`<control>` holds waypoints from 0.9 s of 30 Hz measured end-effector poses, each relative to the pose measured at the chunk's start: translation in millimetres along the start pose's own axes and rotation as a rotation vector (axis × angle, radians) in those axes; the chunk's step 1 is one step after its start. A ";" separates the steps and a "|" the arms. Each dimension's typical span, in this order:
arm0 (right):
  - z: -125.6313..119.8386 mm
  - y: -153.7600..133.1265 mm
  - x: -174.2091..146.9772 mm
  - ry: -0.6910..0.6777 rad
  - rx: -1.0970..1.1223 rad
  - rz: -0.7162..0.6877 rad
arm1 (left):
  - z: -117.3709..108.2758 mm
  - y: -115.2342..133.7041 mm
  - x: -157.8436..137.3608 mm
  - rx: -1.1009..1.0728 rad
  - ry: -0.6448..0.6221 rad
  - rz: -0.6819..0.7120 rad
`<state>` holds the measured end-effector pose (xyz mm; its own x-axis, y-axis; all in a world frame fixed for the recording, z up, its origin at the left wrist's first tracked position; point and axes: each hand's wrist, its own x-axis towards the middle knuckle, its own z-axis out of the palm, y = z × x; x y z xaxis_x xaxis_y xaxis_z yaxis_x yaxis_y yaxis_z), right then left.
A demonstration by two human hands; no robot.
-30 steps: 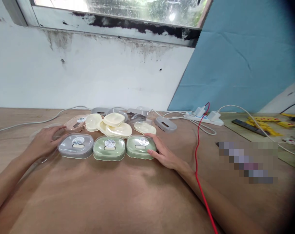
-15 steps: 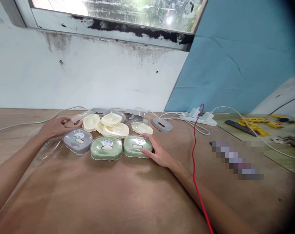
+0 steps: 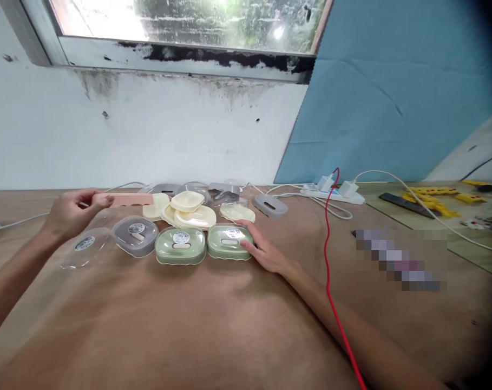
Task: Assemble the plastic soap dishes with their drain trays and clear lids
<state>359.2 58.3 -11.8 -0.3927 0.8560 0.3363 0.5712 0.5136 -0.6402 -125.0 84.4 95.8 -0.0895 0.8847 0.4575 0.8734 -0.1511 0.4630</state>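
Note:
My left hand [image 3: 76, 212] pinches the left end of a pink soap box [image 3: 131, 199], raised and seen edge-on behind the other boxes. My right hand [image 3: 266, 250] grips the right side of a green soap box [image 3: 229, 249], thumb at its front and fingers over the far edge. Beside it sit a second green soap box [image 3: 181, 254] and a grey soap box [image 3: 135, 244], both under clear covers with round stickers. Cream soap box parts [image 3: 195, 217] lie stacked behind them. A loose clear cover [image 3: 85, 252] lies at the left.
Grey box parts [image 3: 270, 206] and clear covers lie near the wall. A white power strip [image 3: 343, 196] with plugs and white cables stands at the back right. A red cable [image 3: 329, 276] crosses the table [image 3: 197, 325]. Yellow items [image 3: 432, 196] lie far right.
The pink soap box has been lifted and tipped edge-on by my left hand, which rose slightly leftward. The clear cover at left shows more fully. My right hand keeps its place on the green box.

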 end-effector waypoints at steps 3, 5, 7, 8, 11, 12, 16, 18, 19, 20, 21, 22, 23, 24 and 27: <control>2.5 1.1 -0.2 0.041 0.003 0.001 | 16.5 33.8 -29.3 -0.207 -0.014 0.089; 4.0 5.5 0.9 0.089 -0.004 0.001 | 35.3 52.3 -52.6 -0.298 -0.024 0.299; 2.6 13.5 3.0 0.152 -0.032 0.013 | 57.1 64.0 -75.4 -0.370 -0.052 0.566; 0.4 18.7 4.2 0.184 -0.056 0.024 | 68.0 67.5 -85.7 -0.384 -0.095 0.680; -11.1 35.9 7.7 0.213 -0.162 0.041 | 95.0 71.5 -109.6 -0.379 -0.153 0.901; -15.4 41.1 8.8 0.195 -0.198 0.034 | 101.1 71.5 -114.9 -0.366 -0.162 0.945; -26.7 54.6 13.1 0.118 -0.308 -0.014 | 109.9 70.2 -125.5 -0.329 -0.218 0.975; -29.3 56.8 15.1 0.154 -0.358 -0.003 | 108.4 69.7 -127.3 -0.323 -0.237 0.951; -30.8 57.3 15.6 0.195 -0.383 0.016 | 107.3 69.4 -127.9 -0.321 -0.245 0.946; -32.6 57.6 15.8 0.243 -0.408 0.041 | 106.1 69.1 -128.4 -0.321 -0.254 0.942; -34.8 57.7 15.5 0.292 -0.431 0.069 | 105.1 68.7 -128.7 -0.323 -0.265 0.937; -37.2 57.7 14.7 0.332 -0.451 0.093 | 104.4 68.3 -129.1 -0.327 -0.276 0.931; -39.8 57.6 13.5 0.359 -0.467 0.111 | 103.8 67.8 -129.4 -0.331 -0.286 0.924; -42.1 57.5 12.0 0.370 -0.478 0.121 | 103.4 67.4 -129.7 -0.335 -0.296 0.919; -46.4 56.6 7.5 0.288 -0.472 0.119 | 102.9 66.9 -130.6 -0.339 -0.319 0.917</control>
<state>422.0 96.5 -13.4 -0.1314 0.8572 0.4980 0.8859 0.3269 -0.3290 -5.6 4.1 -11.1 0.7187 0.4345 0.5428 0.3559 -0.9006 0.2497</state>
